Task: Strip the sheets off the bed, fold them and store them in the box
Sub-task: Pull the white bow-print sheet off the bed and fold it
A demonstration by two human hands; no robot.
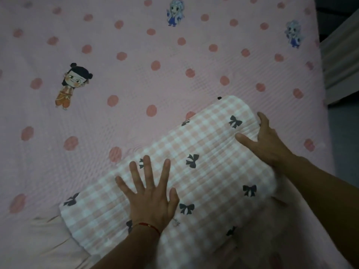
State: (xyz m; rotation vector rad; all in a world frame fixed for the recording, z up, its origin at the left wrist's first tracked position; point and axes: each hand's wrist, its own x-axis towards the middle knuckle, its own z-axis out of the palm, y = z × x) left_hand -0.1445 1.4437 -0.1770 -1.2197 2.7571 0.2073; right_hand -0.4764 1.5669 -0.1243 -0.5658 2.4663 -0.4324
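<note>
A: What takes up most of the view?

B: The bed (155, 84), covered by a pink sheet (174, 61) with darker pink dots and cartoon figures. It spreads out beyond both hands, on every side but the near one.

A: And the thing being handled?

B: A folded pink-and-white gingham sheet (204, 152) printed with dark bows, lying on the pink sheet as a long thick bundle. Its long axis runs on a diagonal, from the near left end by the left wrist up to the far right end just beyond the right hand.

A: How is the left hand (149, 193) set?

B: Flat, palm down on the lower half of the bundle, fingers straight and fanned wide apart, pointing away from the person. A thin red string bracelet (149, 227) circles the wrist.

A: The right hand (262, 140)?

B: It sits at the bundle's right edge, near the upper end. The thumb lies on top of the cloth and the fingers curl over the edge, gripping it.

A: Anything to the left of the left hand?

B: Pale pink cloth (48, 239), creased, tucked under the bundle's near end.
</note>
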